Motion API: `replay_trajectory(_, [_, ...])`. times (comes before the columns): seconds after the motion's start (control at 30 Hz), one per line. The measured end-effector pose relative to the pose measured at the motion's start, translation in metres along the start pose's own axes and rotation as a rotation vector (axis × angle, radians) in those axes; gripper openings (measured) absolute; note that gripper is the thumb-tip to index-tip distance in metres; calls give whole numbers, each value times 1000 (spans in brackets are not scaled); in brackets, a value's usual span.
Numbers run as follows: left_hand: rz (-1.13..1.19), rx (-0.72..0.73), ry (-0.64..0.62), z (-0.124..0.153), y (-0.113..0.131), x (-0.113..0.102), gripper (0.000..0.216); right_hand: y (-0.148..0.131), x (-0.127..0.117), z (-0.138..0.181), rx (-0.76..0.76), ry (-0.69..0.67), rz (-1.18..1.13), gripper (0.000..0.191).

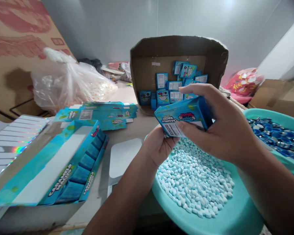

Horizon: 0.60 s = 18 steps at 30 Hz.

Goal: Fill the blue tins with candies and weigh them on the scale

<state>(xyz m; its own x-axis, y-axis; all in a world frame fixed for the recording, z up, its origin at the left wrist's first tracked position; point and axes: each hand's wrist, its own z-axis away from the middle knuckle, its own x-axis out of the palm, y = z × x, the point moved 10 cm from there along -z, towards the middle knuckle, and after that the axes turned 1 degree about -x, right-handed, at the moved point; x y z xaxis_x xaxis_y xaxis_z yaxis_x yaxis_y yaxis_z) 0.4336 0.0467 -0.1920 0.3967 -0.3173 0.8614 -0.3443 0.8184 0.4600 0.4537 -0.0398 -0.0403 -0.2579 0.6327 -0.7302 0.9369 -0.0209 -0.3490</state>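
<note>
Both my hands hold a small blue candy box [183, 118] printed "CARAMELO MACIZO", just above a teal basin [235, 218] of pale blue candies [196, 179]. My right hand [220, 127] wraps over the box's top and right end, fingers curled round it. My left hand [156, 147] grips the box's lower left corner from beneath. The box lies on its side with its barcode face toward me.
A blue display carton [71, 166] with several small boxes stands at left. Flat unfolded cartons [105, 114] lie behind it. A tipped cardboard box [178, 58] holds several filled small boxes. A second teal basin [279, 137] of blue caps sits at right. A plastic bag [68, 81] lies at back left.
</note>
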Motion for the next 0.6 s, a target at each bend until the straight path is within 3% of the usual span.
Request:
replay_trajectory(0.3, [-67, -43, 40, 0, -3, -2, 45, 21, 3, -1, 107, 26, -187, 43])
replay_trajectory(0.5, [-272, -37, 167, 2, -5, -20, 22, 43, -4, -4, 170, 87, -235, 43])
replay_trajectory(0.6, [-377, 4, 116, 3, -2, -13, 36, 51, -6, -5, 188, 102, -229, 42])
